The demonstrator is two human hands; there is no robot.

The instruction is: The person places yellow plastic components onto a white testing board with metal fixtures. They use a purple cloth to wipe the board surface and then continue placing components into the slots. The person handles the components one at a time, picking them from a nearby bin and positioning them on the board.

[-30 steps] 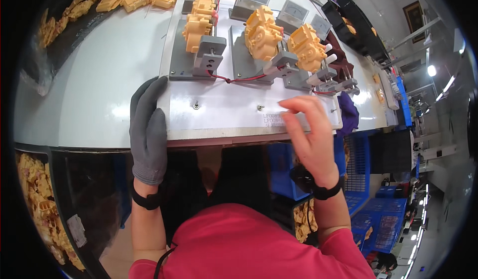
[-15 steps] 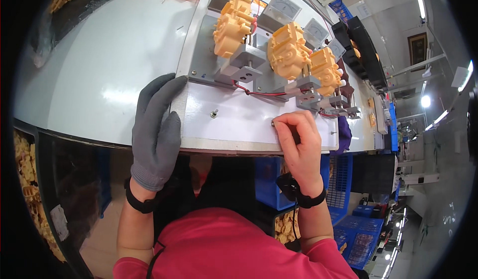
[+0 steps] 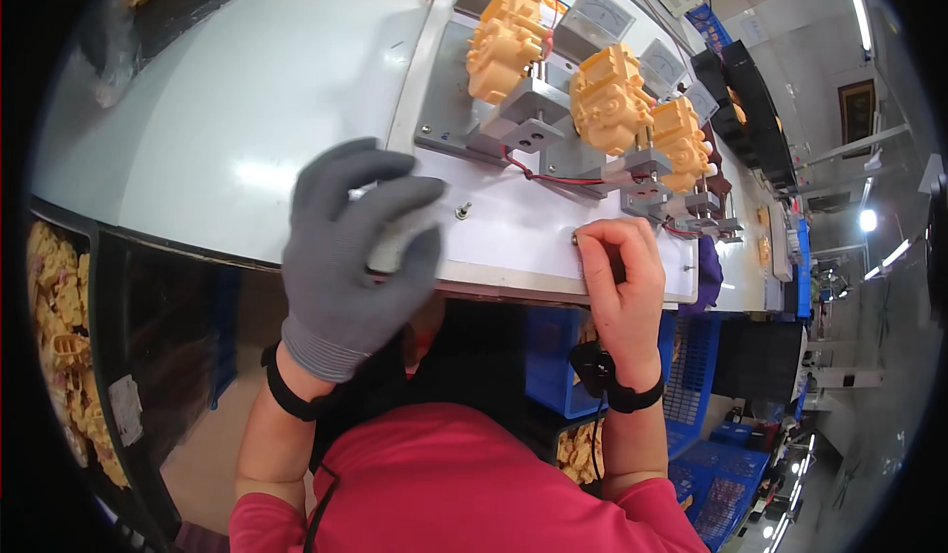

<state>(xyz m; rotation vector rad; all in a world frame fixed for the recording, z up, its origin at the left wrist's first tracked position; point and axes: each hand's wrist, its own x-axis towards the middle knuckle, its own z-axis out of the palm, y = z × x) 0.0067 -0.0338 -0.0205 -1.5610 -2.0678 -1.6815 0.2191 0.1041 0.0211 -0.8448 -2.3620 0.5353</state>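
A glossy white worktable (image 3: 227, 128) spans the upper left and centre of the frame, with a patch of beige floor (image 3: 212, 464) at lower left. At upper right, a pale grey wall (image 3: 802, 20) bears a dark rectangular framed picture (image 3: 857, 111) near a long white tube light (image 3: 857, 5).

Small metal switch (image 3: 576, 239) on white panel (image 3: 518, 242)

Left of centre, the gloved left hand (image 3: 346, 257) hangs with curved, parted fingers at the left end of a white panel (image 3: 513, 247) on the counter (image 3: 207, 128). Right of centre, the bare right hand (image 3: 629, 281) pinches a small metal switch (image 3: 575, 240). Toward the upper right, three yellow housings (image 3: 607, 99) sit on grey fixtures (image 3: 533, 123) before needle meters (image 3: 595, 15). Yellow pieces (image 3: 61, 296) fill the lower left.
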